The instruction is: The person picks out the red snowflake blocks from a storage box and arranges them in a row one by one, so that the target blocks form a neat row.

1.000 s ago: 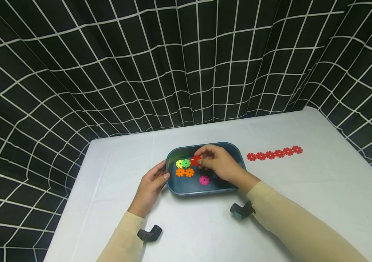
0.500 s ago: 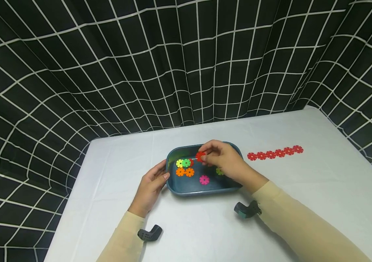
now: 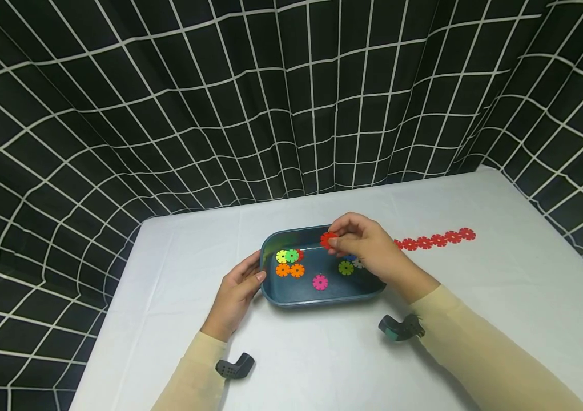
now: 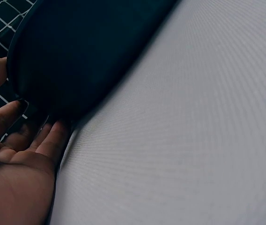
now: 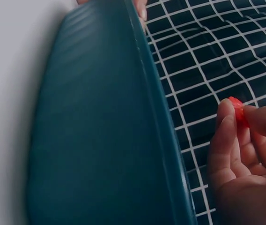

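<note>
My right hand (image 3: 365, 240) pinches a red snowflake disc (image 3: 328, 240) between thumb and fingers, above the back right part of a dark blue tray (image 3: 317, 303). The right wrist view shows the same red disc (image 5: 236, 108) edge-on at the fingertips. My left hand (image 3: 240, 288) grips the tray's left end, its thumb at the rim and its fingers along the outer wall. Inside the tray lie a yellow disc (image 3: 281, 257), a green disc (image 3: 292, 256) partly covering another red one, two orange discs (image 3: 290, 270), a pink disc (image 3: 320, 282) and an olive-green disc (image 3: 345, 268).
Blue and white discs (image 3: 358, 263) show in the tray, partly hidden by my right hand. On the white tablecloth (image 3: 193, 257) to the right, several red discs (image 3: 425, 243) form a slanting row. A black curtain (image 3: 291, 114) with white grid lines stands behind the table.
My right hand has lifted the red disc from among the others and carried it right and back. Olive-green, blue and white discs have come into view. The left hand stays put.
</note>
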A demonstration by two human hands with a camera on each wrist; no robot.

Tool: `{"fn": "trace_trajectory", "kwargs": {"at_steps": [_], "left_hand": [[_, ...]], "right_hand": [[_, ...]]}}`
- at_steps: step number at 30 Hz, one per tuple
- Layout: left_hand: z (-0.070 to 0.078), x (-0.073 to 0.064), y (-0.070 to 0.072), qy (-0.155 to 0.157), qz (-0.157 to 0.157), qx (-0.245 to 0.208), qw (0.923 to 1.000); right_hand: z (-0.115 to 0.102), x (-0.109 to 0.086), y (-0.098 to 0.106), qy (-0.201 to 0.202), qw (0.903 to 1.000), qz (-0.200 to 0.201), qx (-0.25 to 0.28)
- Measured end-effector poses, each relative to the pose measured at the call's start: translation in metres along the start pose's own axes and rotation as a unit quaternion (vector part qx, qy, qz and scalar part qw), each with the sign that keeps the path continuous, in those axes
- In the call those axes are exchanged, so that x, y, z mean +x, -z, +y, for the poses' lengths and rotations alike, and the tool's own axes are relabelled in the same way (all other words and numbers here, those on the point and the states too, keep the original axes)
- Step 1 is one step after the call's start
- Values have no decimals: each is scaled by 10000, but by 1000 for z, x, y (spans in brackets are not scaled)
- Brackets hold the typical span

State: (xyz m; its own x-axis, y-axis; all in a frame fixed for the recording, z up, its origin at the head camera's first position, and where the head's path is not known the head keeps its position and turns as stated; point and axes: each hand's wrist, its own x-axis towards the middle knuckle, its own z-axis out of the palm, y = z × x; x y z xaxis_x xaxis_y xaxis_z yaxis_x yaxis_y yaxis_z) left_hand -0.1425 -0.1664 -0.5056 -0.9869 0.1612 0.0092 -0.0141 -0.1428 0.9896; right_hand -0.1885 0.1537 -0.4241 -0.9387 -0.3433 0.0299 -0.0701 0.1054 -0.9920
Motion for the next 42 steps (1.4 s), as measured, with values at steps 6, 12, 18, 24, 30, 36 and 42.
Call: {"fn": "trace_trajectory", "kwargs": {"at_steps": [6,12,18,24,30,36,42], "left_hand": [[0,0,0,35,6,20,10000],[1,0,-1,24,32,34,10000],[-1,0,0,-8,11,22,10000],[-1,0,0,-11,3,13,10000],[0,0,-1,-10,-13,2,10000],[-1,0,0,-54,-61,15,10000],[-2,0,1,-63,-74,-15,10000]], "right_hand": [[-2,-6,12,10,9999,103,-47],[-1,-11,26,-24,9995,277,-129],[-1,-17,40,12,9986,509,-164],[1,-24,53,-71,9968,726,-317],[5,-28,67,-159,9925,1013,-666],[8,-31,83,-143,9883,1277,-827],[13,-35,99,-113,9866,1439,-765]]}}
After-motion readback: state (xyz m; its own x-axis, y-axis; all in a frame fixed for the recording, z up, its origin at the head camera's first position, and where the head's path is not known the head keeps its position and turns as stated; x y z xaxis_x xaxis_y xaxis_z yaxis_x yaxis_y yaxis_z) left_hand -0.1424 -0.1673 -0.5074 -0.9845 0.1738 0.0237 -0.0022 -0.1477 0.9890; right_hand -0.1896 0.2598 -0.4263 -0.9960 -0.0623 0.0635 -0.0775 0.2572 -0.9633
